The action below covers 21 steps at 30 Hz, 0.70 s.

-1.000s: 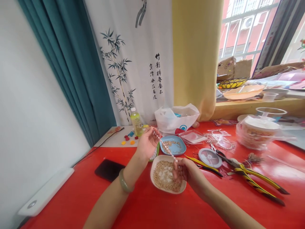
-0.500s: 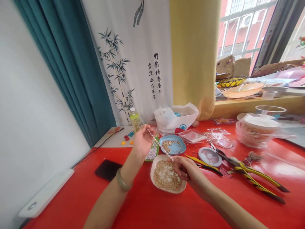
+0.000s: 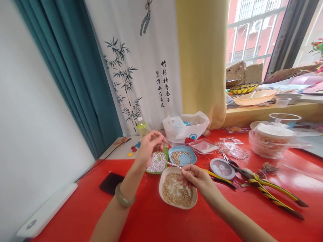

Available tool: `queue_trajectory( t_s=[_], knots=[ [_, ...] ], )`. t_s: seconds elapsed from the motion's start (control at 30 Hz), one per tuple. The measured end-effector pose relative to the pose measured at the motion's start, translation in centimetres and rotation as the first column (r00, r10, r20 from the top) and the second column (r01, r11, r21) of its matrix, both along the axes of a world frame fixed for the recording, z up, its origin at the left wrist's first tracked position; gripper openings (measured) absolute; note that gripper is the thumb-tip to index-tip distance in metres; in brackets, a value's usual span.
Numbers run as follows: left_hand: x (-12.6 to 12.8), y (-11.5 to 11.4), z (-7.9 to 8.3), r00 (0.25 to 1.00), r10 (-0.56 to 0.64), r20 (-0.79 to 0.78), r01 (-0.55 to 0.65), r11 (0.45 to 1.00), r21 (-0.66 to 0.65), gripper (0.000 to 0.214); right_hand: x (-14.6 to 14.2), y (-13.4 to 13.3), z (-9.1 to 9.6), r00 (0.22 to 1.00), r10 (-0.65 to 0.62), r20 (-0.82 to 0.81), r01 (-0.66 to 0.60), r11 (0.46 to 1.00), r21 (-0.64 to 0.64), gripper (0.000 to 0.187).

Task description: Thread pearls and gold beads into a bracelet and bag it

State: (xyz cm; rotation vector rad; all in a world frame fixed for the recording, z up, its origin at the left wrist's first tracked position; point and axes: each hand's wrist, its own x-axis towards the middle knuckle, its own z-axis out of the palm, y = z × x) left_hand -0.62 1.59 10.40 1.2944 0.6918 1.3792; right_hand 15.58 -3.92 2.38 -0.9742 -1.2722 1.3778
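A thin string of small pearly beads (image 3: 174, 165) runs between my two hands. My right hand (image 3: 195, 176) pinches its near end between thumb and fingertips, above a white dish (image 3: 195, 199) of small gold beads. At the other end, my left hand (image 3: 151, 148) is closed with bent fingers; the string leads in under it, and its exact grip is partly hidden. Below the left hand is a green dish (image 3: 154, 172) of white pearly beads. Behind both, a light blue dish (image 3: 186, 162) contains some gold beads.
On the right lie large yellow-and-black pliers (image 3: 267, 188), smaller pliers (image 3: 220, 178) and a clear spool (image 3: 222, 168). A black phone (image 3: 111, 183) rests at left. Farther back are a white plastic bag (image 3: 185, 127), a bottle (image 3: 142, 127) and a wrapped tub (image 3: 272, 139).
My left hand has lowered and turned palm down, its fingers now bending toward the right. The string slants less steeply, and more of the green dish shows. The right hand stays nearly in place.
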Motion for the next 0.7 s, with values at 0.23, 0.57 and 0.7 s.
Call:
queue_trajectory(
  t_s=[0.23,0.57,0.7],
  knots=[
    [1.9,-0.7,-1.3,0.945,-0.012,-0.327,0.051,0.993,0.110,0.003,0.4,-0.5,0.6,0.987,-0.143,0.069,0.123,0.963,0.239,0.022],
    [2.5,-1.6,-1.6,0.971,0.003,-0.239,0.041,0.983,0.178,0.011,1.2,-0.9,1.7,0.953,-0.271,0.133,0.208,0.910,0.358,0.016],
    [2.5,-2.1,-1.5,0.907,0.088,-0.411,0.026,0.964,0.264,0.019,1.5,-1.1,1.7,0.924,-0.326,0.199,0.219,0.879,0.424,0.013]
  ],
)
